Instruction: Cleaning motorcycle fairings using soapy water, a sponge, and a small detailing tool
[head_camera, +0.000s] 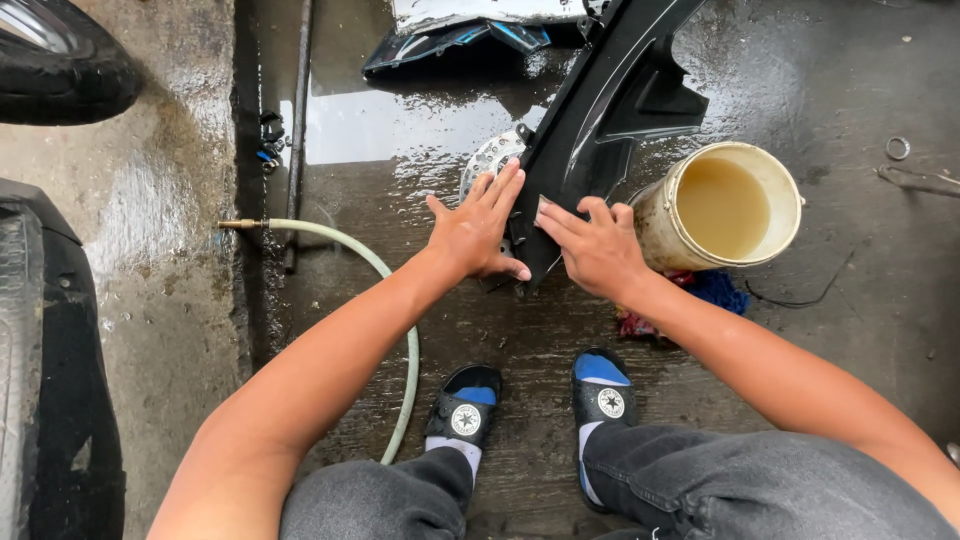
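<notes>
While hands press the black panel (600, 110), a bucket (725, 205) crowds close.

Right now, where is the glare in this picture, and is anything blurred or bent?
Head view: daylight glares off the puddle and wet floor; hands on the black panel are sharp; the hose and the frame edges bow from the wide lens; the bucket shows no glare.

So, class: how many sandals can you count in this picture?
2. The left sandal is beside the green hose; the right sandal is below the bucket. Both are on wet concrete, partly hidden by the knees.
</notes>
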